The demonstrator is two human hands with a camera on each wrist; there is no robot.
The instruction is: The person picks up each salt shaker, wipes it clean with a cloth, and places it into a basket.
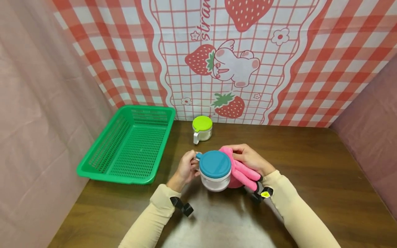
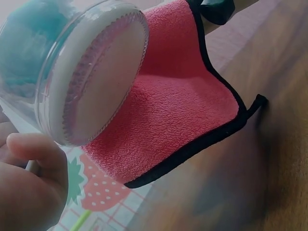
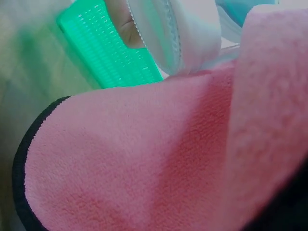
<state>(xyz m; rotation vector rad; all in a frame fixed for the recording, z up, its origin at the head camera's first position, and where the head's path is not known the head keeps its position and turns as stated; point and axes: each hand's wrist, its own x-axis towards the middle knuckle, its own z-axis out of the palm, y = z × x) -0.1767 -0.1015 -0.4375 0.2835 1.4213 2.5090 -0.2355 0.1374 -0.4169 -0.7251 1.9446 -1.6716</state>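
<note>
In the head view, my left hand (image 1: 187, 167) grips the handle of a clear seasoning jar (image 1: 215, 172) with a blue lid. The jar is held above the table, and its white ridged base (image 2: 108, 79) faces the left wrist camera. My right hand (image 1: 248, 156) holds a pink towel (image 1: 238, 172) with black edging against the jar's right side. The towel hangs down in folds, and a black loop sticks out from one corner in the left wrist view. In the right wrist view, the towel (image 3: 120, 154) covers most of the frame and hides the right fingers.
A second, smaller jar (image 1: 202, 128) with a lime-green lid and white handle stands behind, near the back cloth. To the left lies a green plastic basket (image 1: 165, 144) with slotted walls. A strawberry-patterned cloth (image 1: 270, 93) hangs behind the brown wooden table (image 1: 325, 182).
</note>
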